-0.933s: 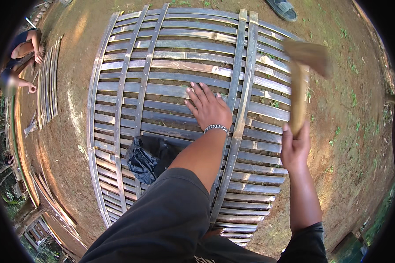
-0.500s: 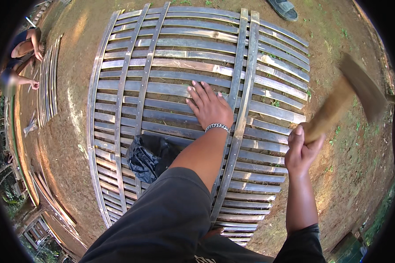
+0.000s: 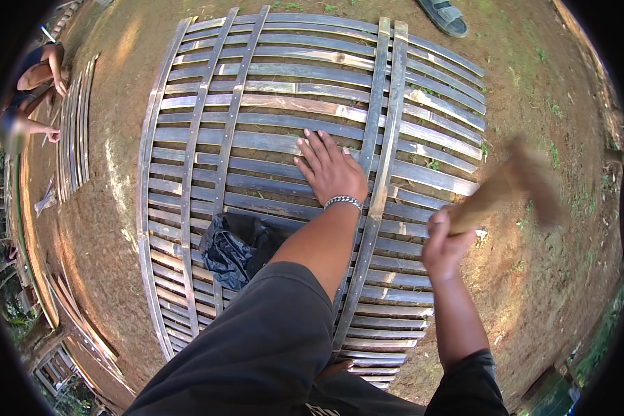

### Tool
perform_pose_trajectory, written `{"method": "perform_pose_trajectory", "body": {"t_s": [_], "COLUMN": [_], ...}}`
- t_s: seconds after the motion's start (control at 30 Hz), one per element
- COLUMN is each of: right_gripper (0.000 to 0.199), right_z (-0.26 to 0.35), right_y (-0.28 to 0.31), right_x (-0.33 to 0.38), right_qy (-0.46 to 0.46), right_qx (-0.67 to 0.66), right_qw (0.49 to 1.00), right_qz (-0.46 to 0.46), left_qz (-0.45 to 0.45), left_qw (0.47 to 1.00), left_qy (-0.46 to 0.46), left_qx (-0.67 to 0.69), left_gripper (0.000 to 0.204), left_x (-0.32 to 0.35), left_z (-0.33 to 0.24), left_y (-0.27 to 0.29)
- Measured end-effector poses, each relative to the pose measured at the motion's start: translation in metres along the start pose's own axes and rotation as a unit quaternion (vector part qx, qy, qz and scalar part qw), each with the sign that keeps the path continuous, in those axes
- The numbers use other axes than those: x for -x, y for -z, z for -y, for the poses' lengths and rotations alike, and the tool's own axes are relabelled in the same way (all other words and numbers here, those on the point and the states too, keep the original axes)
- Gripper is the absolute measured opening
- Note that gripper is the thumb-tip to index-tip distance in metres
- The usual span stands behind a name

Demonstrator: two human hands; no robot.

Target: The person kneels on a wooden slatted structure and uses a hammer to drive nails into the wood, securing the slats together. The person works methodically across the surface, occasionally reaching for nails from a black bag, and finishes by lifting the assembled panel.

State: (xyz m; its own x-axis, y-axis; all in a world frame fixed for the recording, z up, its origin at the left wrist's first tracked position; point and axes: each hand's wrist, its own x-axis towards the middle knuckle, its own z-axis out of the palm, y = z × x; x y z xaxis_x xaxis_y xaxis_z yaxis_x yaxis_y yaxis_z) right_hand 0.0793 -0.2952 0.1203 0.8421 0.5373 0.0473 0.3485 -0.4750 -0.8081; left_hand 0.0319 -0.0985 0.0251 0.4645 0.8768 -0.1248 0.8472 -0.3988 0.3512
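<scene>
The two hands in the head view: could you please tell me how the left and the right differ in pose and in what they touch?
The left hand lies flat, fingers spread, palm down on the slatted bamboo panel; the right hand is raised off the panel, fist closed round the handle of a wooden mallet. The left wrist bears a metal bracelet; none shows on the right. The left hand looks sharp, while the mallet is blurred. Both are bare.

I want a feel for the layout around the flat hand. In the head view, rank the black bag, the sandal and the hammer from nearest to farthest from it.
From the left hand:
1. black bag, lower left
2. hammer, right
3. sandal, top edge
</scene>
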Motion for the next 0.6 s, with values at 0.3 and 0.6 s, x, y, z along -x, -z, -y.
{"method": "perform_pose_trajectory", "body": {"t_s": [0.3,0.6], "right_gripper": [0.047,0.046], "right_z": [0.018,0.091], "right_y": [0.055,0.126], "right_x": [0.129,0.226], "right_qy": [-0.184,-0.334], "right_qx": [0.178,0.15], "right_qw": [0.953,0.898], "right_qz": [0.16,0.245], "left_qz": [-0.002,0.124], "left_qw": [1.0,0.946], "left_qy": [0.006,-0.164], "left_qx": [0.017,0.25], "left_gripper": [0.063,0.063], "left_x": [0.007,0.094], "left_z": [0.006,0.022], "left_y": [0.029,0.109]}}
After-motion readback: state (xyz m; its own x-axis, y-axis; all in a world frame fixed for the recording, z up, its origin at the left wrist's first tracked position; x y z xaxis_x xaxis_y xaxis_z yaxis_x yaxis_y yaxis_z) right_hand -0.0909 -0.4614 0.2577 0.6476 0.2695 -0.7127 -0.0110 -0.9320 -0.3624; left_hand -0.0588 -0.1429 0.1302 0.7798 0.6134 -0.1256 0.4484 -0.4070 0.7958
